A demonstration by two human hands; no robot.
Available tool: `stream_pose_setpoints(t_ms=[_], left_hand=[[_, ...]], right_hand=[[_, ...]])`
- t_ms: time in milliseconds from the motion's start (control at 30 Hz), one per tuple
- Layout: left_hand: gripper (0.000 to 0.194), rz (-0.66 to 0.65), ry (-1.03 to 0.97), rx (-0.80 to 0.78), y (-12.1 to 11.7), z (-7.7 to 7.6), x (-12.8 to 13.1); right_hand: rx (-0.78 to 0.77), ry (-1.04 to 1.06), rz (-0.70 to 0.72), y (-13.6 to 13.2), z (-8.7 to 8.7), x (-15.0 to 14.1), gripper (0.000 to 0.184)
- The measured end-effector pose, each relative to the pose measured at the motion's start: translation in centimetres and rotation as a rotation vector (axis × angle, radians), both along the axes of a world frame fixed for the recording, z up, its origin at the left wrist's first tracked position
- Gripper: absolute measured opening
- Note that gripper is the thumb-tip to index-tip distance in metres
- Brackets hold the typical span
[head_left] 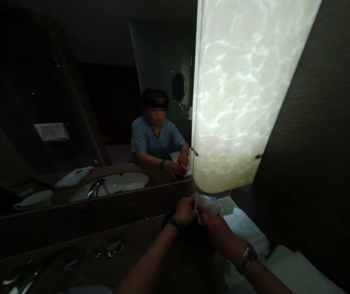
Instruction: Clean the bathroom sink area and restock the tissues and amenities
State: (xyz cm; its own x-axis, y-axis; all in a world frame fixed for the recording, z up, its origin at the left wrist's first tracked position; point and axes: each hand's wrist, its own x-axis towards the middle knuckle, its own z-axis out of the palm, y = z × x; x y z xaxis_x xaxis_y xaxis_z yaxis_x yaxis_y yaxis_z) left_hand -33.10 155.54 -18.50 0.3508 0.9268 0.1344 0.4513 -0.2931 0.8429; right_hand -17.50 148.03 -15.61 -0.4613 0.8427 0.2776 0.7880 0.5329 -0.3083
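Fingers curled and pressed together: both hands pinch a crinkled white wrapper from either side, the left hand closed around one edge, the right hand gripping the lower edge, and the two nearly touching. The piece stands up between them, held in the air above a dark stone worktop, with a sliver of blue showing at its far edge. Whether it is plastic or tissue, and whether it has been opened, cannot be told at this size; nothing is seen coming out of it, and it has not been set down.

A black watch circles the left wrist, a metal-link bracelet the right. Just beside the right forearm lie folded white towels, neatly stacked and not in either hand. A chrome tap and a round chrome fitting sit at the lower left, well away from the hands.

Beyond, a long wall mirror returns the scene: a person in a blue short-sleeved shirt, camera strapped to the head, bent over the same small white piece. It also shows a white basin and a rolled towel. A glowing marbled wall lamp hangs against dark wood-grain panelling at the right.
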Motion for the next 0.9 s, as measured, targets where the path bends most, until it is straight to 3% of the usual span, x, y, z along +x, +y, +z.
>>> stream_pose_setpoints(t_ms=[67, 133, 200, 300, 367, 467, 533, 633, 800, 900], left_hand=[[0.039, 0.144, -0.045, -0.009, -0.2, 0.5, -2.5], [0.044, 0.253, -0.065, 0.002, -0.7, 0.9, -4.0], [0.052, 0.218, -0.076, 0.014, -1.2, 0.8, -3.9], [0.069, 0.094, 0.042, 0.003, -1.8, -0.1, -1.6], [0.064, 0.088, 0.145, 0.001, -1.8, -0.8, -0.3], [0.035, 0.082, 0.194, 0.052, -1.3, -1.2, 0.3], [0.026, 0.061, 0.236, 0.095, -0.8, -1.1, 0.1], [0.026, 0.025, 0.307, 0.142, -0.1, -0.9, 0.6], [0.025, 0.008, 0.301, 0.121, 0.2, -0.5, 1.9], [0.032, 0.128, 0.238, 0.073, -1.7, 1.0, -1.6]], right_hand=[[-0.183, -0.157, -0.049, 1.5, -1.6, -0.3, 0.032], [-0.309, -0.212, -0.059, 3.2, -1.5, -0.3, 0.028], [-0.392, -0.158, -0.023, 5.3, -0.7, -0.1, 0.024], [-0.453, -0.032, 0.0, 7.6, -0.3, 0.3, 0.024], [-0.406, 0.022, -0.051, 7.9, -0.6, 0.9, 0.028], [-0.215, 0.073, -0.134, 6.5, -1.3, 2.2, 0.025], [-0.087, 0.074, -0.127, 5.4, -1.6, 2.9, 0.025], [-0.035, 0.036, -0.122, 4.9, -2.0, 3.4, 0.024], [-0.157, 0.034, -0.236, 5.8, -3.4, 3.0, 0.034], [-0.065, 0.186, -0.243, 4.3, -2.3, 2.7, 0.047]])
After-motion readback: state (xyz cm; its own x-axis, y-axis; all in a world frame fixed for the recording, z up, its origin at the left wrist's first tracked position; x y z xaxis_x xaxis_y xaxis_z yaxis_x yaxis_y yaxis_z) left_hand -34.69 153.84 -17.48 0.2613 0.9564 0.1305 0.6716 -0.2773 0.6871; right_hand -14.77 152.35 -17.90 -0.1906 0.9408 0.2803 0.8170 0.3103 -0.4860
